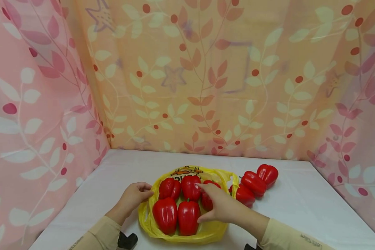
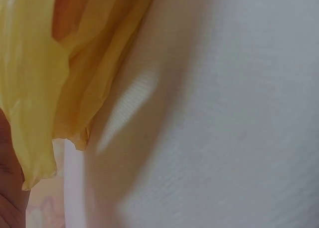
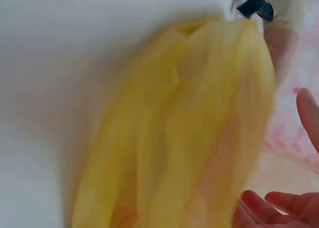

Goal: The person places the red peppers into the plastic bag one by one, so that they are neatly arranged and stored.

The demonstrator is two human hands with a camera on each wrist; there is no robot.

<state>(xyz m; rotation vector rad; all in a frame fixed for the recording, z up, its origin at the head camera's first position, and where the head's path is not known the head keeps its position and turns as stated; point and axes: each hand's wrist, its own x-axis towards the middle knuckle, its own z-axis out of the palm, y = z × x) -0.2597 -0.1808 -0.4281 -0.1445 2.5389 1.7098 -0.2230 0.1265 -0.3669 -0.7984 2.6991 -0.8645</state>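
A yellow plastic bag [image 1: 212, 232] with its mouth spread wide sits on the table, several glossy red bell peppers [image 1: 188, 217] lying inside it. My left hand [image 1: 132, 198] is at the bag's left rim and pinches its edge between thumb and fingertips. In the left wrist view the yellow bag [image 2: 30, 88] hangs in folds, hiding most of that hand. Over the bag's right side is my right hand [image 1: 220, 205], thumb and fingers spread apart beside a bell pepper [image 1: 207, 198] it partly covers. The right wrist view shows the right hand's fingers [image 3: 294, 204] holding nothing.
Three more red bell peppers [image 1: 253, 184] lie in a slanting row on the white table [image 1: 300, 208], just right of the bag. Floral curtains [image 1: 206, 86] enclose the table at the back and both sides.
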